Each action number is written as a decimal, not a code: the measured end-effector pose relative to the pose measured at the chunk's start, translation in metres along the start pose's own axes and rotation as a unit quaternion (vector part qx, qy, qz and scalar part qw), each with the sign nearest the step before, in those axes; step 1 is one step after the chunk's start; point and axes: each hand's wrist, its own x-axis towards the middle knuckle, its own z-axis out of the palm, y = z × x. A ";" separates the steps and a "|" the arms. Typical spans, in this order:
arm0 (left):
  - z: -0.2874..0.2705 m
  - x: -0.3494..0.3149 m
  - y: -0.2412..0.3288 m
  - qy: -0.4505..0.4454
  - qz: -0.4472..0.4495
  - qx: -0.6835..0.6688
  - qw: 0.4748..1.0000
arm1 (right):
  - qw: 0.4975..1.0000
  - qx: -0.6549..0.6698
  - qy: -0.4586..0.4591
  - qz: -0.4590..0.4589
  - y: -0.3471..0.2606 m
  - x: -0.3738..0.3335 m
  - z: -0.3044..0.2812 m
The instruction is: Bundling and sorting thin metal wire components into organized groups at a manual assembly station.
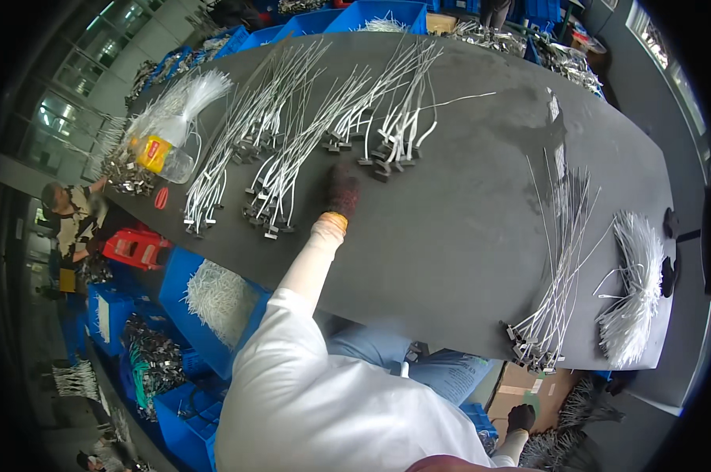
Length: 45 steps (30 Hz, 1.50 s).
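My left hand (pixel 341 193), in a dark glove with an orange cuff, reaches over the dark table just below a group of white cords with dark block-shaped ends (pixel 337 143). Its fingers blend into the dark surface, so their shape is unclear. More such cords (pixel 270 204) lie to its left, and another group (pixel 399 149) lies ahead to its right. My right hand (pixel 521 417), also gloved in dark, is low at the right, beside a cardboard box (pixel 521 391) below the table's edge. It looks curled closed; whatever it may hold is hidden.
On the right of the table (pixel 450 259) lie a bunch of cords with metal-like ends (pixel 556 291) and a white bundle (pixel 637 291). A clear bottle with a yellow label (pixel 164 157) lies far left. Blue bins (pixel 249 322) stand below; another person (pixel 76 220) is at left.
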 end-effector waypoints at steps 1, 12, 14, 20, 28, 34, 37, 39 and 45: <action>-0.003 -0.002 -0.009 0.096 0.113 0.021 0.989 | 1.000 -0.008 -0.006 0.007 -0.001 -0.006 -0.010; -0.021 0.075 0.099 -0.091 0.192 0.173 0.962 | 0.991 0.123 0.034 -0.025 -0.061 -0.015 -0.130; -0.016 0.085 0.102 -0.082 0.194 0.139 0.968 | 0.988 0.131 0.075 -0.037 -0.063 -0.024 -0.130; 0.003 0.184 0.055 -0.059 0.157 0.207 0.964 | 0.898 0.423 0.095 0.083 -0.059 -0.009 -0.099; 0.050 0.138 0.183 -0.287 0.117 0.221 0.925 | 0.947 0.313 -0.058 0.044 -0.071 -0.019 -0.172; 0.103 0.088 0.241 -0.271 0.146 0.316 0.898 | 0.927 0.358 -0.111 0.025 -0.078 -0.003 -0.205; 0.109 0.057 0.244 -0.222 0.160 0.401 0.874 | 0.929 0.360 -0.085 -0.025 -0.083 0.006 -0.207; 0.125 0.047 0.240 -0.231 0.173 0.326 0.900 | 0.939 0.315 -0.133 -0.044 -0.090 0.008 -0.211; 0.107 0.010 0.196 -0.294 0.145 0.303 0.895 | 0.606 0.777 -0.127 -0.114 -0.029 0.063 -0.469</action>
